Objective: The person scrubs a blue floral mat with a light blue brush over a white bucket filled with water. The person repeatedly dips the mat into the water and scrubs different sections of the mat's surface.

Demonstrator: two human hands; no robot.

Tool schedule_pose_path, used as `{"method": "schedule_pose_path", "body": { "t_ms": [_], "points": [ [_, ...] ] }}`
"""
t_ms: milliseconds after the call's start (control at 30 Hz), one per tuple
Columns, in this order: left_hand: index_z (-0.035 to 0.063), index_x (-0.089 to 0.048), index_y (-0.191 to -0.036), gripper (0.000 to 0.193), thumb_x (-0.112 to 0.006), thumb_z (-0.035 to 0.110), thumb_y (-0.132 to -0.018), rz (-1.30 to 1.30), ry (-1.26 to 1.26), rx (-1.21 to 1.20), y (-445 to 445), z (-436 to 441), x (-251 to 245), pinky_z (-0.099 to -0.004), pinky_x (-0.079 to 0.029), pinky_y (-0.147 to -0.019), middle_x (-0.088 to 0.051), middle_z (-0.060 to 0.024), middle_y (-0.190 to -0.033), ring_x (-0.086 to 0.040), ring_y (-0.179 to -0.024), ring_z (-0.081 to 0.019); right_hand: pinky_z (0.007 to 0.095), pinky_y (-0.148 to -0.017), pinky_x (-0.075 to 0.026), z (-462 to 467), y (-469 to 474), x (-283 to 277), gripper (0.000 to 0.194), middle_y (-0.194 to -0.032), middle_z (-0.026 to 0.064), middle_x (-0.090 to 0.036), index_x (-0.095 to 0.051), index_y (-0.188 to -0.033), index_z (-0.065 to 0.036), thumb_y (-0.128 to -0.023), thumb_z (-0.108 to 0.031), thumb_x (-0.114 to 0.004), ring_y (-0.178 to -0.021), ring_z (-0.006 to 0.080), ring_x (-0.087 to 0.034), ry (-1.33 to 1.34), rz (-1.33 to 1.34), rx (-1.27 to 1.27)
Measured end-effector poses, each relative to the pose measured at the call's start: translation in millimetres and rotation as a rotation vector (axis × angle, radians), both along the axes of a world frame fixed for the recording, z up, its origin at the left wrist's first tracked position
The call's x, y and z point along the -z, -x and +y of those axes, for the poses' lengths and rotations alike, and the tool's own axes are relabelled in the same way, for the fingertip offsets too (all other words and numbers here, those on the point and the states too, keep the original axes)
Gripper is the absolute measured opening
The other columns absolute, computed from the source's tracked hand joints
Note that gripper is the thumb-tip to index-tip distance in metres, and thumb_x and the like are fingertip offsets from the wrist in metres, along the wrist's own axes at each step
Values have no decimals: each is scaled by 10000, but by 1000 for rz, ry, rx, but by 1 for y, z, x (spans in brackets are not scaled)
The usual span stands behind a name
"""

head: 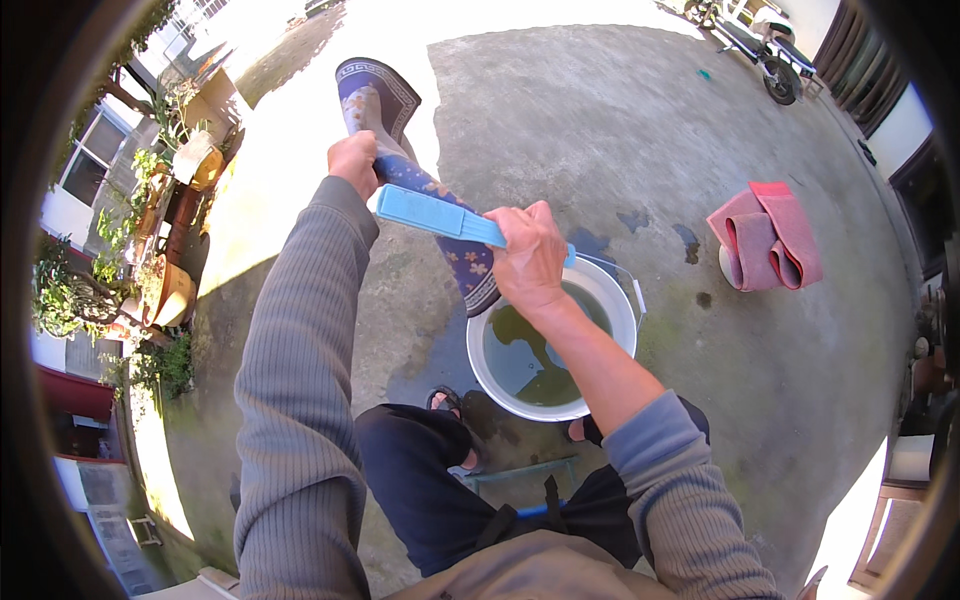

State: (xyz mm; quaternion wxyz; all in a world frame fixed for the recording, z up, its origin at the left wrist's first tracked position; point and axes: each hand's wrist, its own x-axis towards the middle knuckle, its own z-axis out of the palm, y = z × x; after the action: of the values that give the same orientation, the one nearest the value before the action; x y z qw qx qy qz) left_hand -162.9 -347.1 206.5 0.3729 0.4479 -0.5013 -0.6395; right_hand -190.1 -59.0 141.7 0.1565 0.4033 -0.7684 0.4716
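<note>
My left hand (354, 161) grips a blue and grey floral mat (420, 176) with a Greek-key border, bunched at its middle. The mat's far end flares out beyond my fist, and its near end hangs by the rim of a white bucket (624, 330). In my right hand (529, 255) is the handle of a light-blue plastic brush (424, 212). The brush's flat back faces up and lies across the mat; its bristles are hidden. Murky water (540, 360) stands in the bucket below my right forearm.
Further right, a pink mat (772, 240) lies folded over a low support. Potted plants (169, 292) line the left wall. A motorbike (772, 64) is parked at the far right. Wet patches (439, 360) mark the concrete floor around the bucket, near my sandalled feet.
</note>
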Motion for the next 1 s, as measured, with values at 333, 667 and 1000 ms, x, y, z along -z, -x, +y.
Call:
{"method": "schedule_pose_path", "body": {
  "t_ms": [333, 667, 1000],
  "points": [
    [-132, -459, -1153, 174, -449, -16, -1025, 539, -253, -11, -8, 44, -32, -636, -503, -1076, -480, -296, -1283, -562, -1179, -418, 399, -785, -511, -3, 127, -68, 135, -830, -10, -683, -730, -865, -185, -819, -77, -665, -914, 253, -593, -208, 338, 30],
    [-48, -463, -1374, 360, -511, -35, -1017, 723, -859, -38, -92, 254, 150, -588, -447, -1154, -564, -240, -1370, -554, -1303, -401, 382, -755, -516, 173, 79, 49, 224, -811, 60, -640, -784, -915, -176, -726, -57, -794, -887, 251, -623, -377, 47, 161],
    [-8, -495, -1387, 492, -690, 232, -1005, 365, -859, 279, -148, 278, 227, -541, -447, -1150, -571, -237, -1348, -535, -1315, -425, 372, -852, -528, 224, -38, 89, 183, -990, 118, -746, -736, -1034, -62, -856, -107, -745, -918, 256, -666, -355, -901, 179]
  ]
}}
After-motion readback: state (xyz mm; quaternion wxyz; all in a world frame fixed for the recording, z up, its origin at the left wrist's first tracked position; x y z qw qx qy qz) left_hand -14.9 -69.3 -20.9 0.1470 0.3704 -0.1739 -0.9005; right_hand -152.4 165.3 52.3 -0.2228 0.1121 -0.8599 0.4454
